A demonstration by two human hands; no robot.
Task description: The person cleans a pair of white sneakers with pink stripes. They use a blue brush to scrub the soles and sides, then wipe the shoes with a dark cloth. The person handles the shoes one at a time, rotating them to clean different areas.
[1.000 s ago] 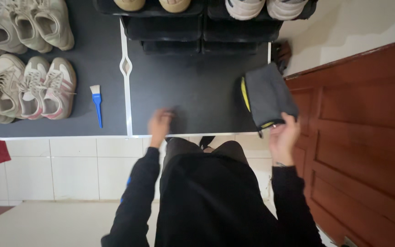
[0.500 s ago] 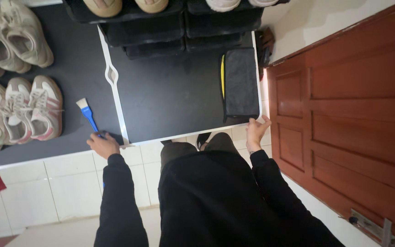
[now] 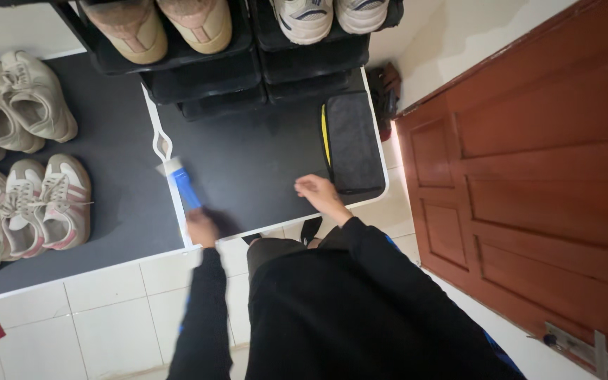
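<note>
Half a second on, the left hand [image 3: 202,229] has lifted the blue-handled brush [image 3: 181,183] off the left black mat and now grips its handle over the front-left corner of the right black mat [image 3: 262,158], bristles pointing away from the person toward the white seam. Meanwhile the right hand [image 3: 316,191] has left the mat's front-right corner and sits further in, fingers loosely curled and holding nothing, just beside the near end of the folded grey cloth [image 3: 353,141]. That cloth lies flat along the mat's right edge, its yellow trim facing inward, while pale sneakers [image 3: 47,200] rest well apart on the left mat.
</note>
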